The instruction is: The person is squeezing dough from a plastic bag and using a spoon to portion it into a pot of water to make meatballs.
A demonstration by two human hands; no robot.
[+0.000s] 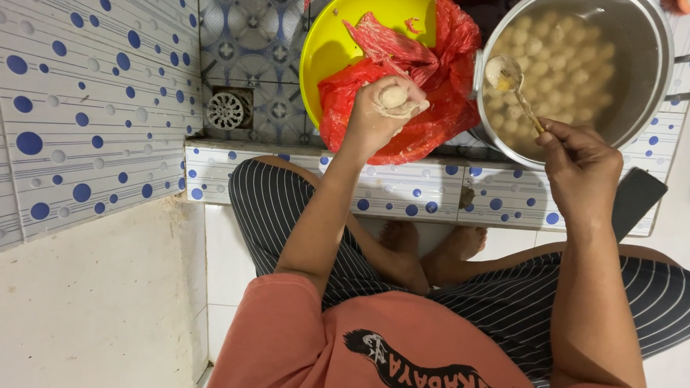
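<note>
A basin [327, 48] holding a bag [432, 105] sits left of the pot [656, 44], both behind the ledge [406, 188].

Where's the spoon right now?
In the head view, upper right: the right hand holds the spoon over the near rim of the metal pot, right of the red bag.

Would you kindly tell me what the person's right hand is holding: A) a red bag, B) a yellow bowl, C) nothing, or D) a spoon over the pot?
D: the right hand grips a spoon whose bowl sits over the pot of pale balls, while the left hand squeezes out a ball of paste by the red bag.
</note>
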